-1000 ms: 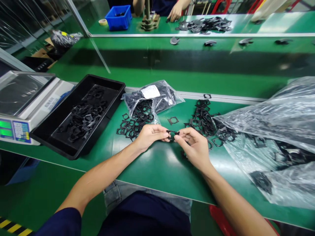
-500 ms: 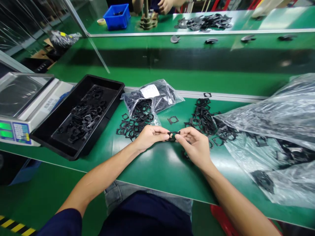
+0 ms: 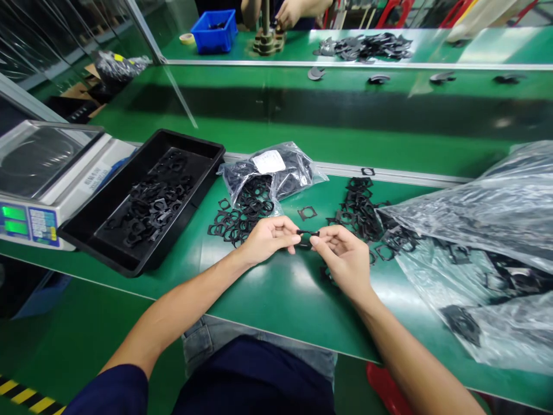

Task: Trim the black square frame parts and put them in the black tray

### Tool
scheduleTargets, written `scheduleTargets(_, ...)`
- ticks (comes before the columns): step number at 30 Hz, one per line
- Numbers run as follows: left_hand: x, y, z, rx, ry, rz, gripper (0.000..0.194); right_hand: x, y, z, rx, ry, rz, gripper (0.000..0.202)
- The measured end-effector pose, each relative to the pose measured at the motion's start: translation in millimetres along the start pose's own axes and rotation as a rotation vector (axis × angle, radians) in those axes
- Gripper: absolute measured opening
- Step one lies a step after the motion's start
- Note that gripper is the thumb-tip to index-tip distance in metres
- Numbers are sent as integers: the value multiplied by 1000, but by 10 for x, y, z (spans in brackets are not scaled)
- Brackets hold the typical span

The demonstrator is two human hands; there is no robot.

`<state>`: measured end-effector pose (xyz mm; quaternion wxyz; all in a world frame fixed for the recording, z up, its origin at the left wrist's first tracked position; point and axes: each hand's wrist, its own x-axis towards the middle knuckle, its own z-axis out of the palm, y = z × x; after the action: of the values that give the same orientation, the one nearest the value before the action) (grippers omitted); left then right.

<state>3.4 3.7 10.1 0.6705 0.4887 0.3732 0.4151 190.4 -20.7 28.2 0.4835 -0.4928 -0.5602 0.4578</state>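
Note:
Between my two hands, above the green table, is a small black square frame with a round opening (image 3: 307, 233). My left hand (image 3: 271, 237) pinches its left side between thumb and fingers, and my right hand (image 3: 342, 250) pinches its right side. Fingertips cover parts of the frame. One loose black frame (image 3: 307, 213) lies flat just beyond my hands. A heap of like frames (image 3: 242, 216) spills from a labelled clear plastic bag (image 3: 298, 173) on the left. Another heap (image 3: 359, 207) lies beyond my right hand, and some frames sit half under my right palm.
A black tray (image 3: 190, 210) holding many frames stands at the left, beside a digital scale (image 3: 30, 222). Large clear plastic sheeting (image 3: 479, 202) with more frames covers the right side. Across the conveyor belt (image 3: 276, 138), a person's hands work near a blue bin (image 3: 213, 32).
The frame between my hands has tilted, so it shows more edge-on now. Both hands keep their pinch in nearly the same place. The whole view has shifted slightly.

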Motion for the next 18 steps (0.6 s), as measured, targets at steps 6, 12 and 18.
scheduleTargets(6, -54, -10, 90, 164, 114, 132, 29, -1, -4, -16, -152, 23, -162, 13)
scheduleTargets(12, -56, -9, 88, 98, 45, 88, 32, -36, -29, -2, -216, -64, -186, 14)
scheduleTargets(18, -37, -4, 98, -92, 122, 17, 42, -42, -8, 17, -125, -67, -90, 33)
